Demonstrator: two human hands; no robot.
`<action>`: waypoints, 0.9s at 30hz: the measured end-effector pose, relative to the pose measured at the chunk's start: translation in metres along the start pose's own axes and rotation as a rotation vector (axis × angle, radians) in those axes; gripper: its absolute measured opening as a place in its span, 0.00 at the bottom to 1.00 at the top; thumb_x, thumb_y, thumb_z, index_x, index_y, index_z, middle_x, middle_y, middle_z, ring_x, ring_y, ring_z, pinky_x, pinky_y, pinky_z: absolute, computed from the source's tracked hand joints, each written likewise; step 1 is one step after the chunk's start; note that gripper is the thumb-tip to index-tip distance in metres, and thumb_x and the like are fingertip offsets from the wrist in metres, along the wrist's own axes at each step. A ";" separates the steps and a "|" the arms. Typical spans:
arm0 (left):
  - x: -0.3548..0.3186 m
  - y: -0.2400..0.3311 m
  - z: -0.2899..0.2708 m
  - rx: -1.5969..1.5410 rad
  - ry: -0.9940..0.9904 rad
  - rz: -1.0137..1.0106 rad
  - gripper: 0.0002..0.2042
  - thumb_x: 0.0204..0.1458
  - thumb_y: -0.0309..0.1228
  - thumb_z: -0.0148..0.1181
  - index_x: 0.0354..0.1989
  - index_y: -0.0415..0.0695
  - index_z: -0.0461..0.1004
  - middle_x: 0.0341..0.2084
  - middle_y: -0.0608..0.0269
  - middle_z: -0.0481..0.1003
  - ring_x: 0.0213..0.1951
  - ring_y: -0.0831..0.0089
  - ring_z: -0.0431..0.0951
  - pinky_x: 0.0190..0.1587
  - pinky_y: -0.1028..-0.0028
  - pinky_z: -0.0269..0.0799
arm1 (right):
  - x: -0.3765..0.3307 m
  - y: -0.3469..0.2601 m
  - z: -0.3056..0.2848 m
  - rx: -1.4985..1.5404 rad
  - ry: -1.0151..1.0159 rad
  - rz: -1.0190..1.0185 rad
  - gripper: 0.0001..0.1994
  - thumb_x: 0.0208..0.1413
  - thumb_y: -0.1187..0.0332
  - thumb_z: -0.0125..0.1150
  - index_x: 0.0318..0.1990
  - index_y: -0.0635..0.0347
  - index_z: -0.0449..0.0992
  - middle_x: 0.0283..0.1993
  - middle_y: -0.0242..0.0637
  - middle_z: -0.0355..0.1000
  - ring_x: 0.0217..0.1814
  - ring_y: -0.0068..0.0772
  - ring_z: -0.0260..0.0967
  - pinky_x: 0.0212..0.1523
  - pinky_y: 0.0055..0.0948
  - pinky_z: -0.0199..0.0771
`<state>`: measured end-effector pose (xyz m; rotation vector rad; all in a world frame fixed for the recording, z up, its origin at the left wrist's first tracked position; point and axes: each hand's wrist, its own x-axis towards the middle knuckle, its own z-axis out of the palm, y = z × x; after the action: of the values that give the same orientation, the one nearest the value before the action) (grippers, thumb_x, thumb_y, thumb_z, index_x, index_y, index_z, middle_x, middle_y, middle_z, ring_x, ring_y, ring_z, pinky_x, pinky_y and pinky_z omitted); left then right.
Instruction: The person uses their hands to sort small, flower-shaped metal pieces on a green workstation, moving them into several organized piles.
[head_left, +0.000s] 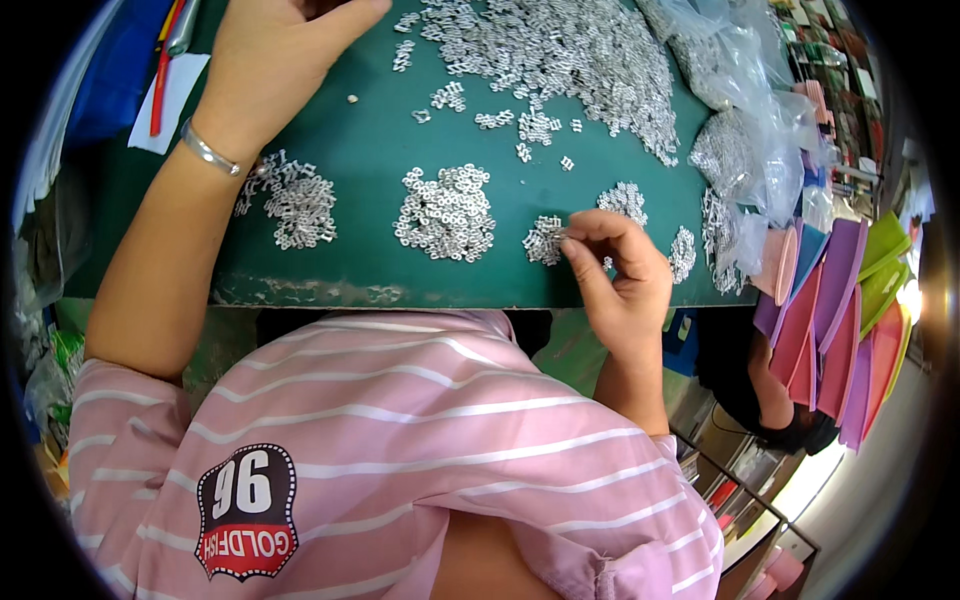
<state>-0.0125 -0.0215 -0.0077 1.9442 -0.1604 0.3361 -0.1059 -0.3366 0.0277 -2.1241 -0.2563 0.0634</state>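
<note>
My right hand (625, 275) is closed in a pinch, thumb and index finger together at the right side of a small pile of silver metal pieces (541, 241). Whatever lies between those fingertips is too small to make out. At the upper left, my left hand (285, 45) reaches over the green table, its thumb stretched to the right; the other fingers are mostly cut off by the top edge. Below its wrist lies a pile of silver pieces (300, 205). Rounder pieces with holes form a larger pile (446, 213) between my two arms.
A big spread of loose silver pieces (560, 60) covers the far part of the green table (370, 285). Clear plastic bags (745, 150) of pieces line the right edge, beside stacked coloured bins (835, 300). A red pen (158, 95) lies on white paper at left.
</note>
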 end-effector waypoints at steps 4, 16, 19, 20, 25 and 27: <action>0.000 0.001 0.000 -0.054 -0.004 -0.095 0.08 0.54 0.25 0.62 0.41 0.39 0.78 0.36 0.68 0.78 0.40 0.82 0.76 0.46 0.84 0.69 | 0.005 0.001 -0.005 -0.210 -0.068 -0.227 0.09 0.45 0.84 0.64 0.35 0.64 0.77 0.32 0.38 0.73 0.32 0.32 0.70 0.33 0.26 0.69; 0.000 0.002 0.001 -0.111 -0.001 -0.127 0.08 0.54 0.24 0.61 0.41 0.38 0.78 0.36 0.68 0.78 0.40 0.82 0.76 0.45 0.83 0.69 | 0.053 0.016 0.016 -0.547 0.144 -0.315 0.05 0.47 0.78 0.65 0.31 0.61 0.75 0.34 0.37 0.71 0.36 0.42 0.67 0.39 0.38 0.64; -0.001 0.002 0.001 -0.118 -0.004 -0.098 0.08 0.54 0.24 0.61 0.41 0.38 0.78 0.36 0.68 0.78 0.39 0.82 0.76 0.45 0.83 0.70 | 0.048 0.014 0.012 -0.388 0.136 -0.229 0.05 0.47 0.79 0.63 0.31 0.61 0.73 0.32 0.38 0.72 0.34 0.43 0.69 0.37 0.37 0.67; -0.001 0.002 0.001 -0.115 -0.009 -0.103 0.08 0.54 0.24 0.61 0.41 0.38 0.78 0.36 0.68 0.78 0.40 0.82 0.76 0.45 0.83 0.69 | 0.046 0.014 0.009 -0.314 0.139 -0.174 0.05 0.47 0.80 0.62 0.31 0.62 0.73 0.32 0.38 0.72 0.34 0.44 0.69 0.37 0.37 0.67; -0.002 0.001 0.000 -0.133 -0.005 -0.094 0.07 0.54 0.24 0.61 0.41 0.39 0.78 0.37 0.68 0.78 0.40 0.82 0.76 0.46 0.83 0.69 | 0.046 0.014 -0.003 -0.464 0.156 -0.238 0.05 0.48 0.80 0.61 0.33 0.62 0.73 0.31 0.40 0.72 0.34 0.45 0.69 0.36 0.38 0.67; 0.000 0.000 0.000 -0.126 -0.010 -0.092 0.08 0.54 0.24 0.61 0.41 0.39 0.78 0.37 0.68 0.78 0.40 0.82 0.76 0.46 0.83 0.69 | 0.043 0.012 -0.004 -0.497 0.143 -0.192 0.05 0.48 0.79 0.62 0.33 0.62 0.74 0.31 0.39 0.71 0.35 0.45 0.68 0.37 0.38 0.65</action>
<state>-0.0127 -0.0216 -0.0078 1.8226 -0.0966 0.2496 -0.0616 -0.3369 0.0219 -2.5687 -0.4228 -0.2924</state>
